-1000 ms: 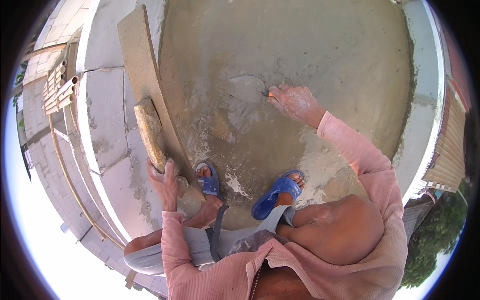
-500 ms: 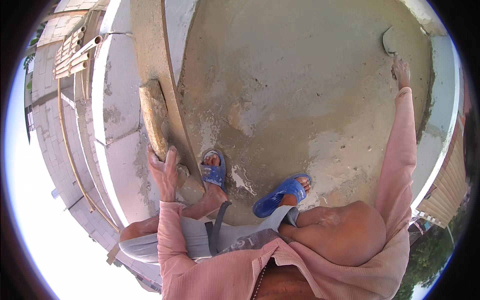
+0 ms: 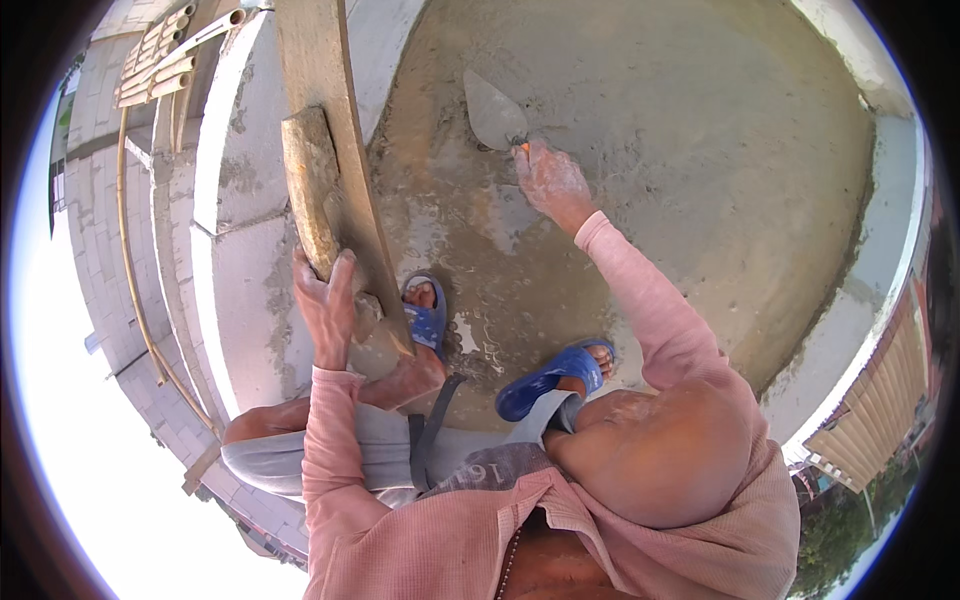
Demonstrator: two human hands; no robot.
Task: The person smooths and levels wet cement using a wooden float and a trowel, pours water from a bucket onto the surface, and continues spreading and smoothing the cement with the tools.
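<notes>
A: Trowel (image 3: 492, 112)?

B: Listed at twelve o'clock. Grey, broad in the blade, tipped toward eleven. Over wet cement (image 3: 700, 200); whether touching, cannot tell.

A: Held in?

B: Right hand (image 3: 555, 185), between twelve and one o'clock. Closed in the fingers round the handle, with a bit of orange at the near end.

A: Left hand (image 3: 325, 305)?

B: Entered at nine o'clock. Curled in thumb and fingers about the lower end of a log (image 3: 308, 180); partly hidden at the far side.

A: Log, in detail?

B: Brown, rounded, lengthwise along the left side of a board (image 3: 345, 140). Whether fixed there, cannot tell.

A: Board?

B: Long, flat, slanting from eleven o'clock down to just beside the left sandal (image 3: 427, 325).

A: Footwear?

B: Blue, one pair. Left sandal, near centre, toward nine o'clock. Right sandal (image 3: 540, 388), between four and five, toe toward two.

A: Surroundings?

B: Pale block ledge (image 3: 250, 340), nine to ten o'clock. Bamboo (image 3: 155, 75), bundled, at ten. Corrugated sheeting (image 3: 870, 390), between three and four. Foliage (image 3: 860, 525), green, at four.
</notes>
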